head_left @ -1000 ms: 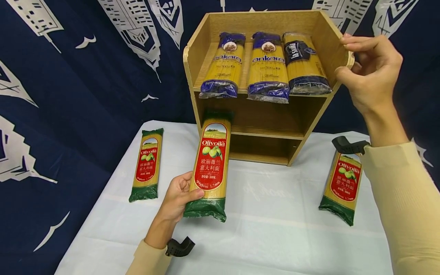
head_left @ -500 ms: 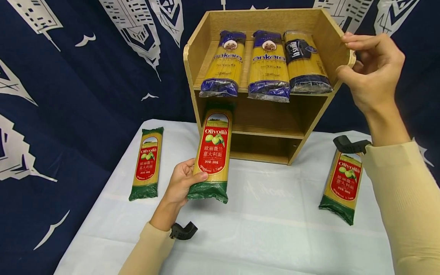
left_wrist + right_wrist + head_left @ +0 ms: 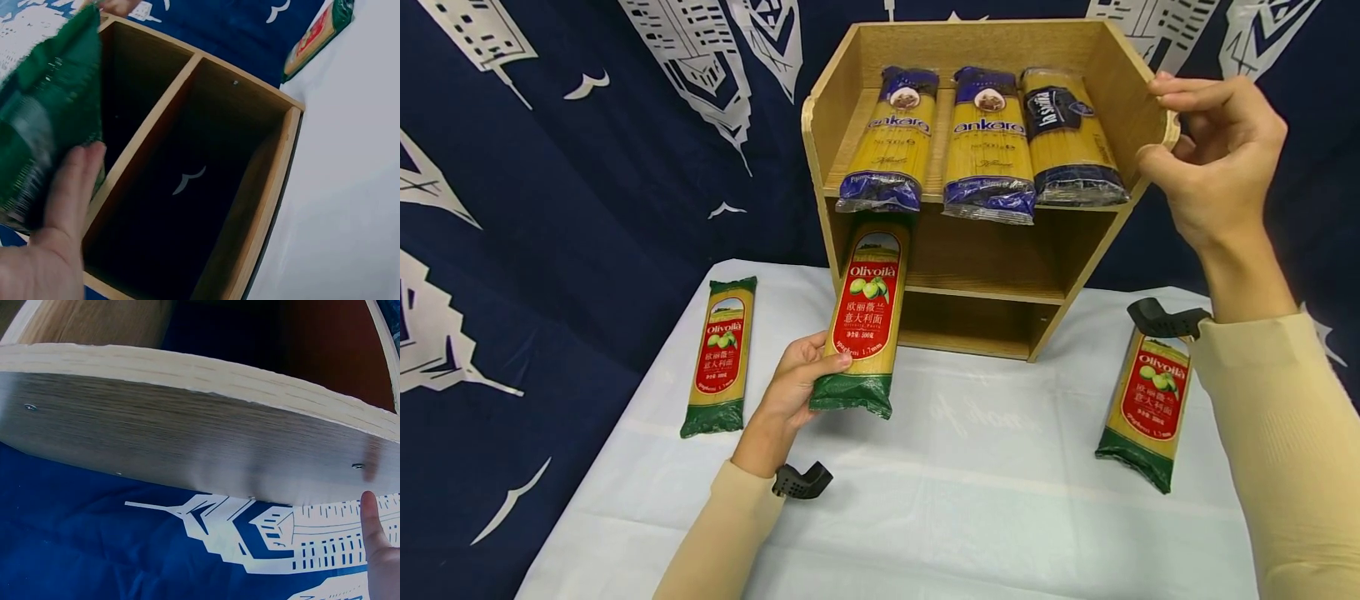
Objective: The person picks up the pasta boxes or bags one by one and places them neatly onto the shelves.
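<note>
My left hand (image 3: pixel 797 379) grips the green lower end of a spaghetti packet (image 3: pixel 865 308) with a red Olivoilà label, thumb on its front. The packet's top end reaches into the middle compartment of a wooden shelf (image 3: pixel 981 287), at its left side. In the left wrist view, the packet's green end (image 3: pixel 53 119) is beside the fingers. High on the right, my right hand (image 3: pixel 1225 158) pinches the front edge of the shelf's right side panel between thumb and fingers. The right wrist view shows that panel's outer face (image 3: pixel 187 437) and one finger.
On the top tier lie two blue-ended Ankara spaghetti packets (image 3: pixel 891 142) and a dark-labelled packet (image 3: pixel 1071 142). Another Olivoilà packet (image 3: pixel 718 358) lies left on the white tablecloth (image 3: pixel 985 500), one more Olivoilà packet (image 3: pixel 1146 408) on the right. A dark blue patterned curtain (image 3: pixel 587 275) hangs behind.
My left hand has moved up and forward, sliding the spaghetti packet's top deeper into the middle compartment. The right hand stays on the side panel.
</note>
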A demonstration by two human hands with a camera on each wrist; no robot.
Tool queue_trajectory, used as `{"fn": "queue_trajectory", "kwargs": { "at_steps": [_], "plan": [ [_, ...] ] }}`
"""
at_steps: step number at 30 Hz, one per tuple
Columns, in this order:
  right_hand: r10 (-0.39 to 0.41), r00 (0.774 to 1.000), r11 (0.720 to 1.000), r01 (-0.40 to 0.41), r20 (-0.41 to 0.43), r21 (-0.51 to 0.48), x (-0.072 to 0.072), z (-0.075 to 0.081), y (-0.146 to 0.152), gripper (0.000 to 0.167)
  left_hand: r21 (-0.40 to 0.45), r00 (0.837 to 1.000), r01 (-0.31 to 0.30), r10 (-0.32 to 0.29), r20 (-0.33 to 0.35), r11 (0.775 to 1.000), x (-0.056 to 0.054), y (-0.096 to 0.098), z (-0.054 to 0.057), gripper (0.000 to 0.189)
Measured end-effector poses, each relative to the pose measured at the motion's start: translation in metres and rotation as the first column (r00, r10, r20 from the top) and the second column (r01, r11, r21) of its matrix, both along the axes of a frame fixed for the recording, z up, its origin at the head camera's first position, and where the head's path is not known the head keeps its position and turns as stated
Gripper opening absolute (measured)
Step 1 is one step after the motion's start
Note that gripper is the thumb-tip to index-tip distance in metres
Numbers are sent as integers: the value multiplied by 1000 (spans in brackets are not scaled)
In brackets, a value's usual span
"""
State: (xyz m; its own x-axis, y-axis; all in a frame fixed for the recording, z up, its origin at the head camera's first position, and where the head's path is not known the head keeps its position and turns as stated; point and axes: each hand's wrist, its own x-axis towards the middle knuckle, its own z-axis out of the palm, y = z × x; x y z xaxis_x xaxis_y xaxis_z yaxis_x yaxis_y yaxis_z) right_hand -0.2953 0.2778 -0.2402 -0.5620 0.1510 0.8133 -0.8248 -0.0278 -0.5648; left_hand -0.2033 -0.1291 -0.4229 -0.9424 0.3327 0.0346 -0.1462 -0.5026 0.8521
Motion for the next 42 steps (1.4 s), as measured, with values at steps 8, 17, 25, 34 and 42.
{"fn": "queue_trajectory", "kwargs": {
  "at_steps": [8,17,25,34,42],
  "plan": [
    [-3,1000,1000,3,-7,2,-2,-2,3,35,34,991,120,-118,-61,992,12,-11,6,66],
    [-13,1000,1000,14,-11,14,-1,-2,1,35,-87,994,40,-49,-101,995,42,-17,12,98],
    [-24,1000,1000,24,-10,21,-1,-1,1,35,-261,976,-176,135,-168,949,55,-5,10,86],
    [-46,999,996,48,-30,77,-4,-3,1,36,-237,960,-252,212,-184,938,46,6,12,78],
    [-64,998,995,65,-13,70,-1,-4,3,35,-144,957,-277,261,-125,950,30,19,11,78]
  ]
}}
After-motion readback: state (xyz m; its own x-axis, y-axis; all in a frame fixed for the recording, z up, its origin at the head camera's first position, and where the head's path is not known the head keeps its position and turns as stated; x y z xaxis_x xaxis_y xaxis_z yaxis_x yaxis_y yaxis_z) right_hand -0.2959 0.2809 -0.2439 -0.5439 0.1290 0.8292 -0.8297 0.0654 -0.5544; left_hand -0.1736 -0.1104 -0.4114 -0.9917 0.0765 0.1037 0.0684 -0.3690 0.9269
